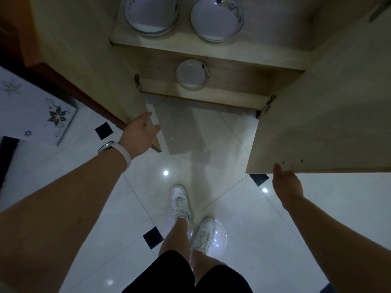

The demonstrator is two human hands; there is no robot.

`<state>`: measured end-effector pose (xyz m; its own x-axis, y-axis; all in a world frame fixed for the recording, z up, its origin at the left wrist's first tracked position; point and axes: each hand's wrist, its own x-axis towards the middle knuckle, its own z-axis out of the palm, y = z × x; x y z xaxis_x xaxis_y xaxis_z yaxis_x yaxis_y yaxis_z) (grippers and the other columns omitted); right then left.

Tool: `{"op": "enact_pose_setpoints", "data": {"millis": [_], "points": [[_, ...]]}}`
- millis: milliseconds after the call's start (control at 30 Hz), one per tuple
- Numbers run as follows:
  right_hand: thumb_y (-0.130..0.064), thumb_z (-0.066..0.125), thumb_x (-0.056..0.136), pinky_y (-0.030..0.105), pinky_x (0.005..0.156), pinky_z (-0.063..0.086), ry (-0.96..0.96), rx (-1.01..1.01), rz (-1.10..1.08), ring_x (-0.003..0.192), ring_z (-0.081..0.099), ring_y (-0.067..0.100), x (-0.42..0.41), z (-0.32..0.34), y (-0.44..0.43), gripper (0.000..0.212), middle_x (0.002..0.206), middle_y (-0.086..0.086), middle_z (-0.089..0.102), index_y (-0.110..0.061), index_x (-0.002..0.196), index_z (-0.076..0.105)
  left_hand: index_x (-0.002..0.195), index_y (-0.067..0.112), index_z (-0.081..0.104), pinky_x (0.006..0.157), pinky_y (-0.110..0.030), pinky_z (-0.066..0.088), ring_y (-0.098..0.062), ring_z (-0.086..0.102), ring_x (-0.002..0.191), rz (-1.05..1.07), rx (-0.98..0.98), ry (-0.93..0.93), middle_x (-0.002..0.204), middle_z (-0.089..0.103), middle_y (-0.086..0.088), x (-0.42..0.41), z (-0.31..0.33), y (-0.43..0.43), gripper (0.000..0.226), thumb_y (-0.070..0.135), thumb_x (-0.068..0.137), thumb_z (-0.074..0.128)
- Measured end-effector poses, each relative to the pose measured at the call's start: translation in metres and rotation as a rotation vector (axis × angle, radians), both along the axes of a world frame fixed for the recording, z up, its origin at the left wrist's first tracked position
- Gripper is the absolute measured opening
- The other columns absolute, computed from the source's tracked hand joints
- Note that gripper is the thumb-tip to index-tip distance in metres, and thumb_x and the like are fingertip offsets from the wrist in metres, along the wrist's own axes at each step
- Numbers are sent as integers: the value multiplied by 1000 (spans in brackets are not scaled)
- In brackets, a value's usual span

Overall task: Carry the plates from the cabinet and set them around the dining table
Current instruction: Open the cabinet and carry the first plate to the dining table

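A wooden cabinet stands wide open below me. On its upper shelf (184, 42) lie two white plates: one at the left (151, 14), one at the right (216, 20) with a dark pattern on its rim. A smaller white plate (192, 74) rests on the lower shelf. My left hand (140, 131) holds the lower edge of the left door (84, 60). My right hand (286, 183) touches the bottom edge of the right door (330, 106), with its fingers hidden behind it. Neither hand touches a plate.
I stand on a glossy white tiled floor (264, 240) with small black diamond insets. My two white sneakers (179, 200) are just in front of the cabinet. A white box with a flower print (36, 106) sits at the left.
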<state>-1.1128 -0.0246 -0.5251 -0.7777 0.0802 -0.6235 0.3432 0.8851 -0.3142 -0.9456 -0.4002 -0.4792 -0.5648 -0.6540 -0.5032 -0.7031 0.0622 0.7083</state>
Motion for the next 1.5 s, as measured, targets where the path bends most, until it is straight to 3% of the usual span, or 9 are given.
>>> {"op": "enact_pose_setpoints", "data": {"millis": [167, 233, 367, 500, 867, 1067, 1500], "points": [[-47, 41, 98, 45, 104, 37, -8, -80, 37, 127, 47, 38, -8, 13, -21, 57, 142, 17, 49, -12, 143, 39, 147, 18, 30, 107, -32, 33, -25, 39, 128, -291, -300, 45, 145, 38, -10, -23, 18, -12, 65, 30, 92, 62], [-45, 46, 98, 43, 106, 37, -14, -150, 92, 130, 44, 34, -12, 21, -30, 58, 146, 13, 44, -17, 147, 32, 145, 17, 34, 109, -45, 33, -30, 42, 126, -398, -442, 3, 143, 40, -12, -27, 19, -16, 67, 39, 87, 59], [-47, 52, 94, 41, 113, 32, 106, -146, 345, 135, 41, 26, -17, 41, -57, 61, 150, 8, 41, -19, 146, 36, 143, 18, 40, 112, -61, 12, -32, 38, 130, -460, -668, -123, 145, 41, -15, -34, 26, -20, 66, 40, 84, 60], [-43, 55, 94, 37, 107, 34, 198, -165, 575, 132, 43, 24, -19, 66, -94, 58, 146, 7, 46, -16, 144, 41, 139, 18, 45, 108, -66, 16, -33, 42, 126, -529, -785, -108, 144, 43, -16, -30, 44, -35, 68, 43, 77, 55], [-50, 48, 94, 39, 103, 40, 393, -100, 1019, 131, 44, 23, -12, 122, -206, 60, 146, 4, 46, -18, 144, 40, 140, 20, 45, 109, -59, 24, -29, 41, 131, -573, -837, -103, 144, 45, -12, 1, 85, -79, 67, 46, 78, 46], [-54, 43, 95, 41, 112, 30, 391, -90, 1106, 141, 32, 22, -1, 128, -254, 63, 154, 4, 37, -21, 148, 34, 138, 21, 46, 109, -56, 22, -30, 40, 133, -539, -858, -172, 145, 46, -11, 30, 86, -101, 64, 44, 79, 51], [-52, 48, 93, 43, 108, 37, 414, -122, 1209, 134, 42, 25, -14, 119, -322, 61, 147, 7, 46, -17, 143, 43, 140, 19, 45, 107, -57, 28, -32, 40, 134, -585, -850, -248, 145, 46, -13, 23, 89, -150, 62, 40, 82, 51]]}}
